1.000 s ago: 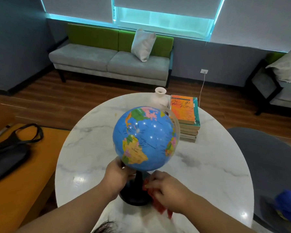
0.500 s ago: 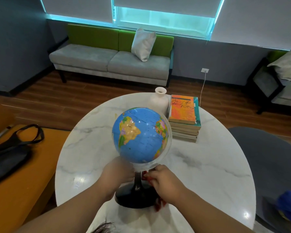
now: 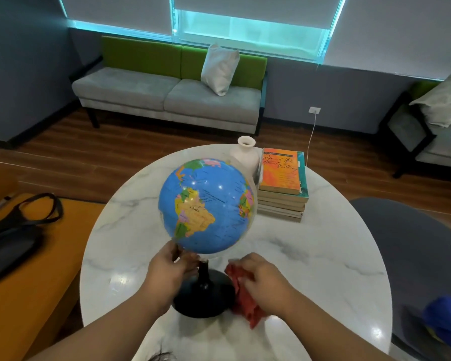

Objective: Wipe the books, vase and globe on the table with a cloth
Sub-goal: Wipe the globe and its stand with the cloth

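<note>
Marble table (image 3: 313,259), tilted-axis globe (image 3: 206,204), left hand (image 3: 168,270) around its stem (image 3: 203,270), red cloth (image 3: 242,293) bunched in right hand (image 3: 267,282).

Both forearms are reaching forward from the body, bare, angling in toward each other. Left hand (image 3: 171,269) is sitting back-up with the wrist roughly straight. Its fingers are curling in under the globe (image 3: 206,204), where the ball meets the stem. Its thumb is pointing up against the ball's lower left edge. Right hand (image 3: 266,280) is lying a little lower and to the right, knuckles up. Its fingers are folding down round a bunched red cloth (image 3: 242,295), holding it right beside the globe's base. The two hands are staying apart from each other.
</note>
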`<action>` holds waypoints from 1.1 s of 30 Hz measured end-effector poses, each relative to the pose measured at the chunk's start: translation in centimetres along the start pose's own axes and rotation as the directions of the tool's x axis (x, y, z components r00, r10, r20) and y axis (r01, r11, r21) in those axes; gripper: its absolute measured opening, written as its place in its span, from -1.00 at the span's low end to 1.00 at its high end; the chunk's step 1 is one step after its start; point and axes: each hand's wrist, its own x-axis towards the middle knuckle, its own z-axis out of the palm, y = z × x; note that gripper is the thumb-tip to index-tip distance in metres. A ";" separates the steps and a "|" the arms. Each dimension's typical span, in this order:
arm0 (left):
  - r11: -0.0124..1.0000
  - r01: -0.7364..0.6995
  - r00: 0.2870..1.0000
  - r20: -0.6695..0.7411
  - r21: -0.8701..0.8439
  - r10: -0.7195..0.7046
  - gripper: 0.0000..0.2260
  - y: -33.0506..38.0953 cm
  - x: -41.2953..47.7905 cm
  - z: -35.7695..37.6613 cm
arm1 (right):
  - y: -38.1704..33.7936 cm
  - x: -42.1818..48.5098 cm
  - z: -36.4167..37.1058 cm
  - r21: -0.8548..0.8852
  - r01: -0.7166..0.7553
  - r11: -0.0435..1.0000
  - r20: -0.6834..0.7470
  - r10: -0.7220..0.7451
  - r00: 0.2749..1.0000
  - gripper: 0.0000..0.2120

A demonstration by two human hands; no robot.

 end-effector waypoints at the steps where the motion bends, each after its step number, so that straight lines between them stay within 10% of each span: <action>1: 1.000 -0.024 1.000 -0.020 -0.012 0.024 -0.82 -0.1 0.1 -0.1 | -0.9 0.0 -0.4 0.189 -0.058 0.980 -0.054 0.069 0.996 -0.58; 5: 0.995 -0.070 0.996 -0.047 0.069 0.073 -0.76 -0.2 0.0 -0.2 | -4.0 0.5 -1.8 0.626 -0.200 0.754 -0.032 0.281 0.959 -0.74; 11: 1.000 0.016 0.999 -0.052 0.024 -0.015 -0.89 -0.9 -0.3 -0.6 | -5.0 0.0 -2.8 0.622 -0.322 0.714 0.095 0.339 0.936 -0.75; 19: 0.815 -0.202 0.978 0.151 0.544 0.142 -0.77 -2.2 -3.2 -1.7 | -4.5 -0.4 -4.5 0.570 -0.367 0.736 0.104 0.378 0.920 -0.72; 26: 0.988 -0.001 0.983 0.182 -0.155 0.029 -0.87 0.2 -3.2 0.4 | -3.4 -0.4 -5.0 0.537 -0.453 0.712 0.097 0.481 0.871 -0.75; 33: 0.973 -0.060 0.871 0.489 0.223 -0.058 -0.58 2.2 -2.1 0.3 | -3.7 -2.3 -5.3 0.547 -0.369 0.752 0.067 0.401 0.914 -0.75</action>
